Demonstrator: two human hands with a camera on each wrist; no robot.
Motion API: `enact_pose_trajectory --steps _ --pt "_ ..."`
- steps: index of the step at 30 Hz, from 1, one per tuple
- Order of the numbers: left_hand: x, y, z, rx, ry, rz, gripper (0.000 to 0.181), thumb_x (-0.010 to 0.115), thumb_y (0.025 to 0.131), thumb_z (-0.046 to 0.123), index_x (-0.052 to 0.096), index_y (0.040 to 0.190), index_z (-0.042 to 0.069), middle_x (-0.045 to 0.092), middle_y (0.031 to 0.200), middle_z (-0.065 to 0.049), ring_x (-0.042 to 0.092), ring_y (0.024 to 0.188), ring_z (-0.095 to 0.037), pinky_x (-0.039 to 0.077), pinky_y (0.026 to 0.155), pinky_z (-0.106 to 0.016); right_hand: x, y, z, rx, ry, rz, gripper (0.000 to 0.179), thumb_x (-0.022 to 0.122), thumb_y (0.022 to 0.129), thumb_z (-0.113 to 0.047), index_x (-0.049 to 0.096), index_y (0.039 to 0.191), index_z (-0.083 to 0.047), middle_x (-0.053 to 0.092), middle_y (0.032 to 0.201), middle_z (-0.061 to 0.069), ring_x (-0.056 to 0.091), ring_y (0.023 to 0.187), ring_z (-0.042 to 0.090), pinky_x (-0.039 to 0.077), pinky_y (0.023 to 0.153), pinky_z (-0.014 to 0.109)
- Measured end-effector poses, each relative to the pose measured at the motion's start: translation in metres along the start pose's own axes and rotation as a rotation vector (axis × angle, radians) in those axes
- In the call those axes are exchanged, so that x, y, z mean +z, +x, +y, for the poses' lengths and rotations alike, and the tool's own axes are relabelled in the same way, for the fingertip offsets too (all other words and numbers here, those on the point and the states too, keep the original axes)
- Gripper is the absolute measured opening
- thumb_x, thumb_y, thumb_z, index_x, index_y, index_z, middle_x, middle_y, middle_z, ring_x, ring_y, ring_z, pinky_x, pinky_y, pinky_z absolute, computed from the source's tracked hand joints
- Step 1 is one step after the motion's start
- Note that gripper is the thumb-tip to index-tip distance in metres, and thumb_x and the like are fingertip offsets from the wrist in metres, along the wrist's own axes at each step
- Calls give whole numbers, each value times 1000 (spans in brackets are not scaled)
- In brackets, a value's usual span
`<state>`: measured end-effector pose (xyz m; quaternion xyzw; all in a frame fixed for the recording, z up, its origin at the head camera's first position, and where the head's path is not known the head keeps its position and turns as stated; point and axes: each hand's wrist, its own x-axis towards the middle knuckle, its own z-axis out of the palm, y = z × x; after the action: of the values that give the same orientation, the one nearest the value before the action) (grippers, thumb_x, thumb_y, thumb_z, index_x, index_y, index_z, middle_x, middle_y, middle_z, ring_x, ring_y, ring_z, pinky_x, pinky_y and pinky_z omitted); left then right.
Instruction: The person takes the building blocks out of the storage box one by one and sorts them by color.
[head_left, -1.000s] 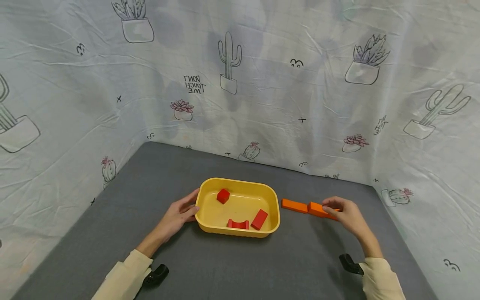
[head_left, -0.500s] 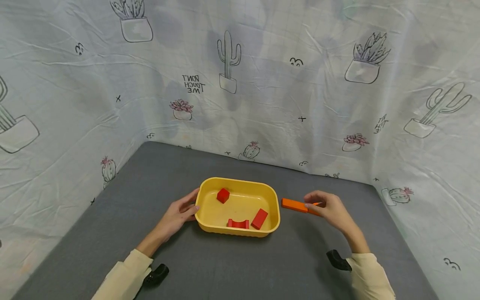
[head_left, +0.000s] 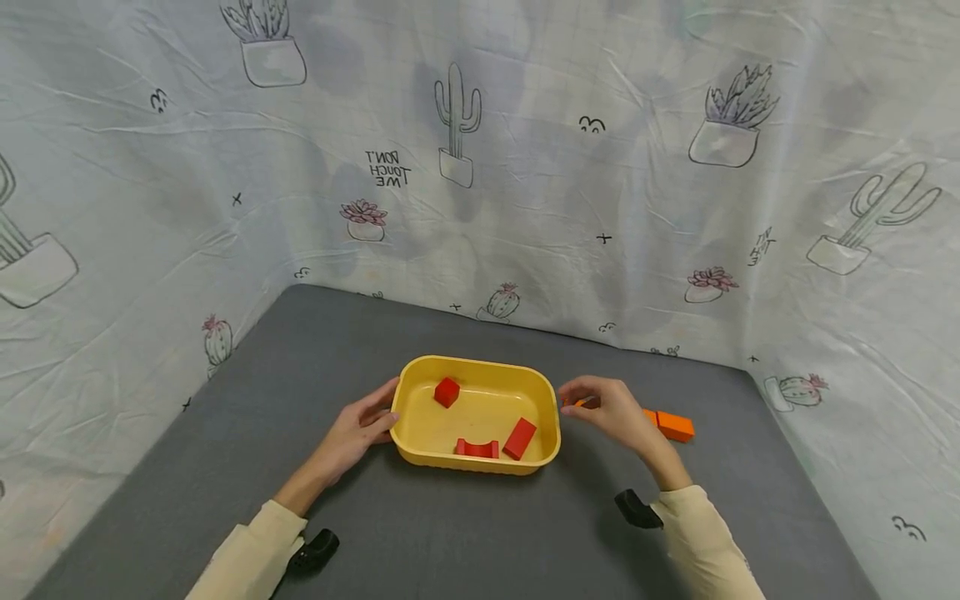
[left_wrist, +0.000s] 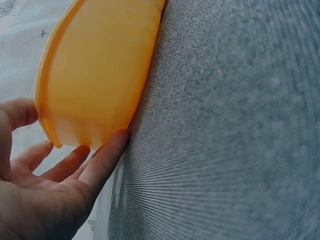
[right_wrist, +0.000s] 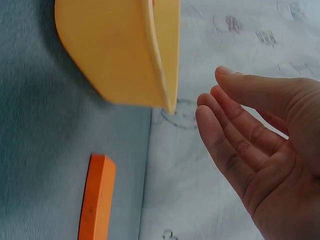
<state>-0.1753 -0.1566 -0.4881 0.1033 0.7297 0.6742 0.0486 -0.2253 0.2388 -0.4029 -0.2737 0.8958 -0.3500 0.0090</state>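
Note:
My left hand (head_left: 358, 423) holds the left end of a yellow plastic tray (head_left: 480, 467). In the left wrist view, its thumb is at the rim and its fingertips touch the outer wall. The tray contains a red cube (head_left: 447, 392), a red rectangular block (head_left: 519, 439) and a red block with a curved notch (head_left: 477, 449). My right hand (head_left: 611, 410) hovers just off the tray's right end, over a row of orange blocks (head_left: 675, 427) that it partly covers. Nothing is between its loosely bent fingers in the right wrist view, where an orange block (right_wrist: 97, 200) lies lower left.
A grey cloth (head_left: 480, 533) covers the table beneath everything. White sheets (head_left: 525, 208) printed with cacti hang behind and on both sides. A black wrist device (head_left: 637, 508) sticks out beside the right sleeve, another (head_left: 315, 552) beside the left.
My right hand has moved left along the orange blocks, from their right end to near the tray. The orange blocks at the right are now uncovered. Left hand and tray stay put.

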Motion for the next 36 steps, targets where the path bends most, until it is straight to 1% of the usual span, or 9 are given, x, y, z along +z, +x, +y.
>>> enact_pose_trajectory --steps 6,10,13,17,20,24,27,30,36 --pt "1 -1 1 -3 3 0 61 56 100 8 30 155 11 39 150 -24 53 123 -42 56 84 -30 12 8 -6 -20 29 -77 24 73 87 -5 70 110 -1 71 104 14 66 89 18 57 76 30" --pt "2 -1 1 -11 16 7 60 56 100 7 31 155 11 40 149 -24 54 121 -41 57 84 -30 18 12 -6 -39 20 -105 24 74 86 -5 70 110 0 71 103 14 65 89 17 57 76 31" --pt "2 0 1 -20 24 11 61 56 100 7 30 155 11 40 149 -24 54 121 -41 56 83 -29 23 16 -8 -69 7 -128 24 74 86 -3 70 110 0 71 103 13 66 89 19 57 76 37" --pt "2 0 0 -23 24 14 61 56 100 7 30 155 11 41 149 -24 54 121 -40 56 83 -28 29 21 -11 -92 12 -187 27 74 85 0 69 111 3 70 106 16 66 93 27 57 78 45" --pt "2 0 0 -24 12 14 61 55 100 7 30 155 12 41 148 -23 54 121 -40 56 83 -28 34 24 -13 -92 0 -251 28 72 85 2 68 113 3 69 109 16 65 97 30 56 83 45" --pt "2 0 -1 -27 8 12 60 55 100 8 30 155 13 42 147 -23 55 120 -40 56 83 -29 43 27 -16 -83 -84 -319 32 72 84 6 68 115 2 68 111 15 63 101 31 56 84 39" --pt "2 -1 0 -28 15 9 60 56 100 8 30 155 13 42 148 -24 55 120 -39 56 84 -31 49 29 -19 -70 -144 -341 33 71 83 8 68 116 1 67 112 14 61 102 30 56 84 38" --pt "3 -1 1 -28 17 4 61 55 100 8 30 155 12 40 149 -24 54 121 -40 56 85 -32 54 30 -19 -67 -197 -341 33 71 83 8 69 115 0 68 111 12 61 100 29 56 85 40" --pt "3 -1 3 -34 15 12 60 55 100 7 30 155 13 41 149 -23 54 122 -40 56 84 -31 64 33 -18 -92 -356 -305 33 67 81 15 71 110 -2 69 107 8 62 98 25 54 88 40"
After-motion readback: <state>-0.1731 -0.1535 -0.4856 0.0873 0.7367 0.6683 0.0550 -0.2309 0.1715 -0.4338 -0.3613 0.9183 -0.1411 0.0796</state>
